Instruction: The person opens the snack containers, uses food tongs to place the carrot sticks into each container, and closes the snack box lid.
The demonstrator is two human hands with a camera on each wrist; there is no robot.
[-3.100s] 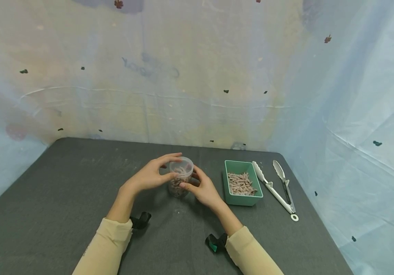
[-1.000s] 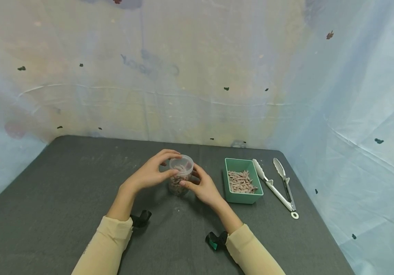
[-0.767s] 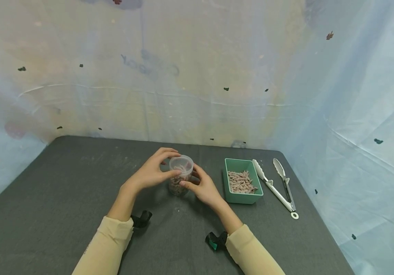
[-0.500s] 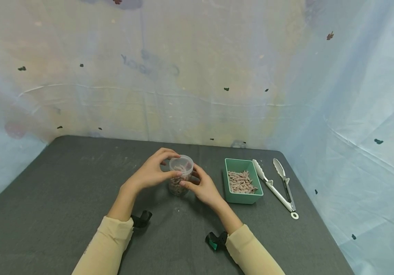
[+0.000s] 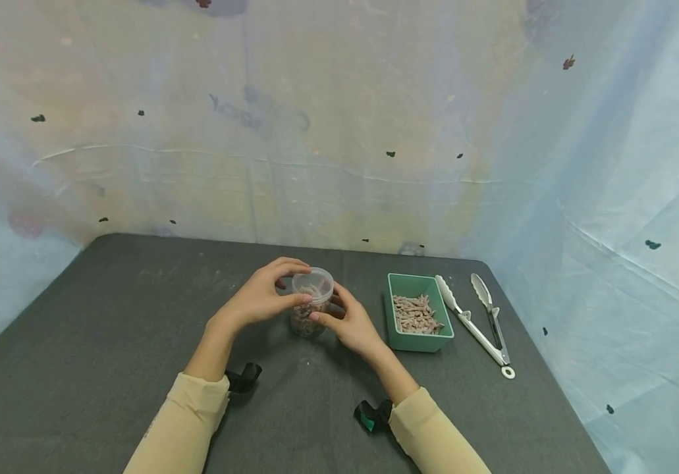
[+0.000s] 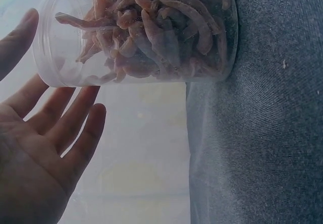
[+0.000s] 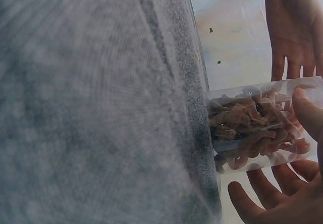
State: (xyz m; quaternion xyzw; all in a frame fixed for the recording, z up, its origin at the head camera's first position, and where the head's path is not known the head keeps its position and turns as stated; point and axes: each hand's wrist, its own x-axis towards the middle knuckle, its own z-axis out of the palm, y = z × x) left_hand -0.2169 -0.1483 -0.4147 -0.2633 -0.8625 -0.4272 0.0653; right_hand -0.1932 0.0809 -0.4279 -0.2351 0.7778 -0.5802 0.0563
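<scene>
A clear plastic jar (image 5: pixel 305 325) stands upright on the dark table, packed with brownish-pink, dried-meat-like strips (image 6: pixel 151 37). Its top bears a translucent lid (image 5: pixel 313 284). My left hand (image 5: pixel 256 301) holds the lid's rim between thumb and fingers from the left. In the left wrist view some of its fingers are spread beyond the jar. My right hand (image 5: pixel 355 326) grips the jar's body from the right, thumb (image 7: pixel 307 110) across the near side and fingers round the far side.
Right of the jar is a green rectangular box (image 5: pixel 413 343) with similar strips (image 5: pixel 416 316) inside. Spread metal tongs (image 5: pixel 481 339) with pale tips lie beside it. Plastic sheeting (image 5: pixel 315 131) hangs behind and to the right of the dark table (image 5: pixel 108 329).
My left thumb has slid slightly right along the lid's near rim, and its fingers have shifted a little at the far side. My right hand and the jar stay in place.
</scene>
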